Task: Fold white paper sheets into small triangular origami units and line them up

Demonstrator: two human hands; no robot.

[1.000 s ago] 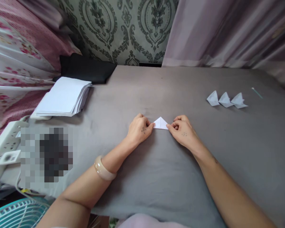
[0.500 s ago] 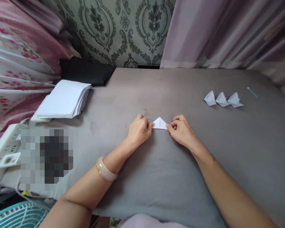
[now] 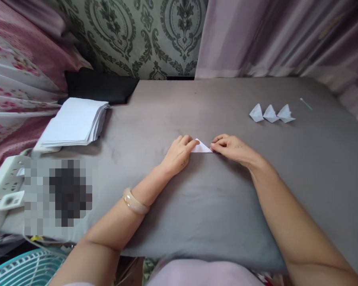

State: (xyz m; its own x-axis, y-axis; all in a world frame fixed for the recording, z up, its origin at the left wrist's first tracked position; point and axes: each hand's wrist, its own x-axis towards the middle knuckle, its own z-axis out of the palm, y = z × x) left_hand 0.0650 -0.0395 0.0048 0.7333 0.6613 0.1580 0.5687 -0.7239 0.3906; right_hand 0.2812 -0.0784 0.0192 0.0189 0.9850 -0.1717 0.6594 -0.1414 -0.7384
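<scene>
A small folded paper triangle point(image 3: 201, 147) lies on the grey cloth, its long edge towards me. My left hand point(image 3: 179, 153) covers its left part, with the thumb pressed on the paper near the peak and the fingers curled beyond it. At the right corner, my right hand point(image 3: 234, 147) pinches the paper between thumb and forefinger. Three folded white paper pieces point(image 3: 270, 114) with raised points stand in a row farther back on the right.
A stack of white paper point(image 3: 73, 122) sits at the left, before a black folded item point(image 3: 103, 87). A white power strip point(image 3: 2, 186) and a turquoise fan point(image 3: 30, 266) are at the left edge. A thin green-and-white stick point(image 3: 306, 104) lies at the back right.
My left hand has shifted from the triangle's left corner onto its face, thumb near the peak. My right hand still pinches the right corner. The whole view has shifted slightly.
</scene>
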